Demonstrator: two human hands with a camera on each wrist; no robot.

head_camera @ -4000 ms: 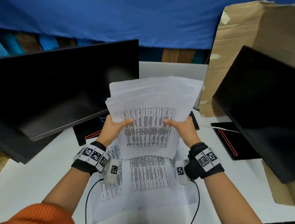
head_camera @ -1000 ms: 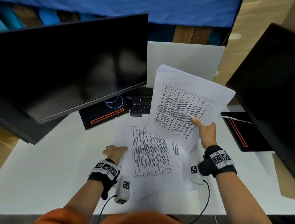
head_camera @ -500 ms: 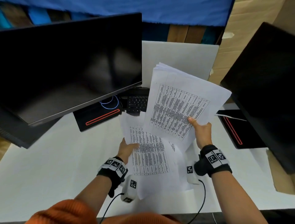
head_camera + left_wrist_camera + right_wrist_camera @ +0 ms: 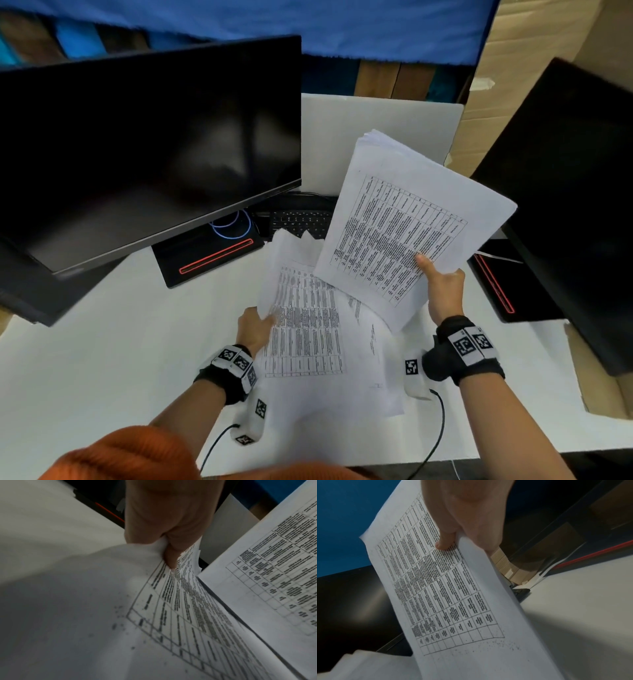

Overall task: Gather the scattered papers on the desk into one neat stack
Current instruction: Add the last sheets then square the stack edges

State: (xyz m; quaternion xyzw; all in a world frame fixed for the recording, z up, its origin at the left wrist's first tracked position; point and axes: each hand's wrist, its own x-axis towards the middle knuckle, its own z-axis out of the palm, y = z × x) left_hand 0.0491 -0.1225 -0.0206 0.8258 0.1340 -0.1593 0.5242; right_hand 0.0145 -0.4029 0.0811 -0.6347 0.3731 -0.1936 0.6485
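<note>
My right hand [image 4: 442, 281] holds a stack of printed sheets [image 4: 404, 219] tilted up above the desk, thumb on top of the table print [image 4: 447, 543]. My left hand [image 4: 255, 325] pinches the left edge of the loose printed sheets [image 4: 305, 329] lying on the white desk and lifts that edge, so the paper curls upward [image 4: 164, 555]. More sheets [image 4: 373, 346] lie flat under them. The held stack overlaps the upper right of the loose sheets [image 4: 274, 574].
A large dark monitor [image 4: 137, 147] leans at the left, another [image 4: 575, 192] at the right. Black stands with red lines [image 4: 212, 255] [image 4: 496, 284] and a keyboard [image 4: 301, 219] sit behind the papers. Cardboard [image 4: 534, 51] rises at the right; bare desk [image 4: 102, 359] lies to the left.
My left hand went from resting flat by the loose sheets to pinching their left edge and lifting it. The right hand keeps the stack raised, barely shifted.
</note>
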